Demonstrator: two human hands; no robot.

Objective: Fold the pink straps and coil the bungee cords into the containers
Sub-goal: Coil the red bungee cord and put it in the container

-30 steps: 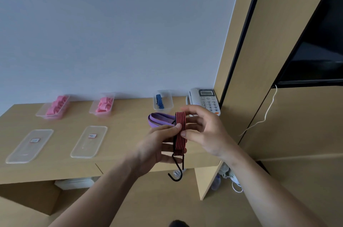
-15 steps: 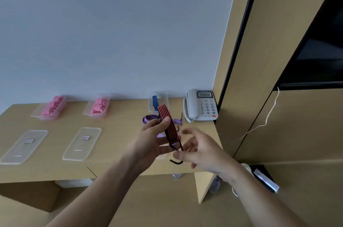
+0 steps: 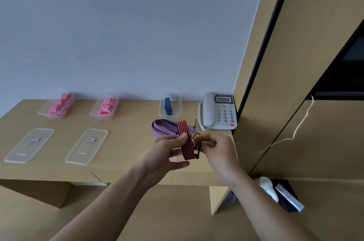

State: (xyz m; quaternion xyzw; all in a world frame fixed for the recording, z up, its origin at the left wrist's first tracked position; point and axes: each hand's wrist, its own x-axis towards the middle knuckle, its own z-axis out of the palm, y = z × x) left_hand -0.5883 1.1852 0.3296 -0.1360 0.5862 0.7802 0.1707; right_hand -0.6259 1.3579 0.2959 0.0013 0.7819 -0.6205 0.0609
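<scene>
My left hand [image 3: 165, 150] pinches the folded red bungee cord [image 3: 186, 142], thumb on top. My right hand [image 3: 218, 150] pinches its black hook [image 3: 197, 145].

Grey-white telephone [image 3: 216, 111] at far right corner of table [image 3: 128, 170]: handset in cradle on left side, keypad and small display facing up, coiled cord looping at front. Pale wall [image 3: 118, 24] behind far edge. Tall wood panel [image 3: 275, 83] with black edge strip just right of table. Thin white cable [image 3: 301, 120] hanging from dark recess [image 3: 346, 71] across panel. On floor past right edge: white rounded object [image 3: 267, 187] beside black box [image 3: 285, 195]; details unclear.
</scene>
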